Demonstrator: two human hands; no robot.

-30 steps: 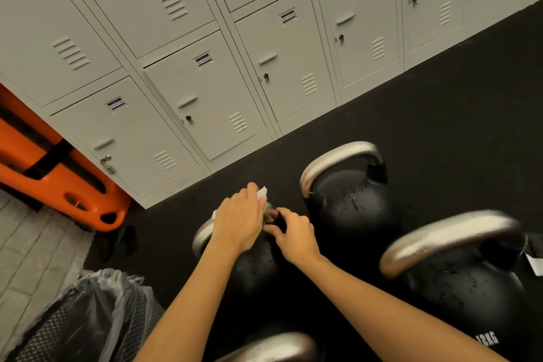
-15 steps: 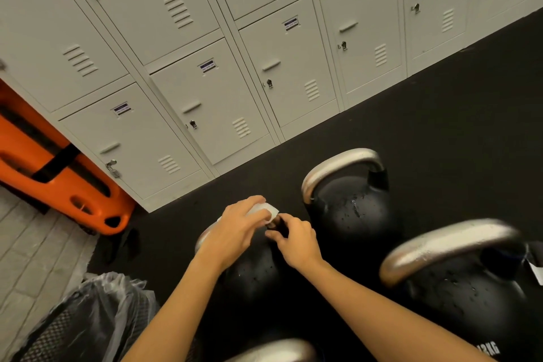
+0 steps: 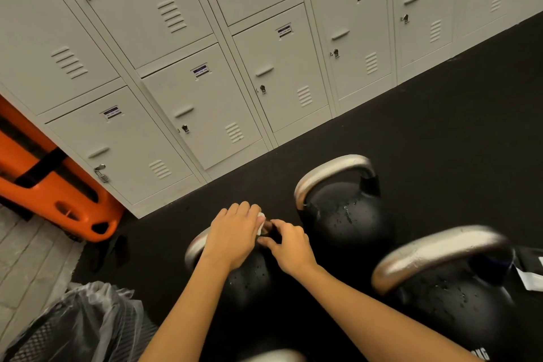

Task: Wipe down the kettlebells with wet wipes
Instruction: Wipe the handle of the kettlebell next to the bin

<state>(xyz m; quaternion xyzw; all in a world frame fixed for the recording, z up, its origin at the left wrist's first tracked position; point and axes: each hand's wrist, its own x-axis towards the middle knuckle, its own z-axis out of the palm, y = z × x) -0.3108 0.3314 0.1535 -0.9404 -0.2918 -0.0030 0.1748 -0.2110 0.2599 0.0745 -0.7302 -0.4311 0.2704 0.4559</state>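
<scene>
A bank of pale grey lockers (image 3: 205, 103) fills the far side, standing on a black rubber floor (image 3: 440, 141), with an orange plastic piece (image 3: 58, 194) leaning at the left and a bin lined with a clear bag (image 3: 82, 323) at the near left corner. On the floor stand three black kettlebells with bare steel handles: the nearest large one (image 3: 458, 303) at the right, a second (image 3: 343, 214) beyond it, and a smaller kettlebell (image 3: 249, 279) under the hands; all carry water beads on their bodies. These are dense iron, stiff and far too heavy to shift casually, and wet they are probably slick, so the sound hold is the handle, with the bell left standing and the wipe brought round it. The left hand (image 3: 235, 238) lies curled over the small bell's handle, its grip closed on a white wet wipe (image 3: 261, 222), soft and limp, of which only a corner shows. The right hand (image 3: 289, 247) is at the handle's right end, fingers pinched narrow; what it holds, if anything, I cannot tell.
</scene>
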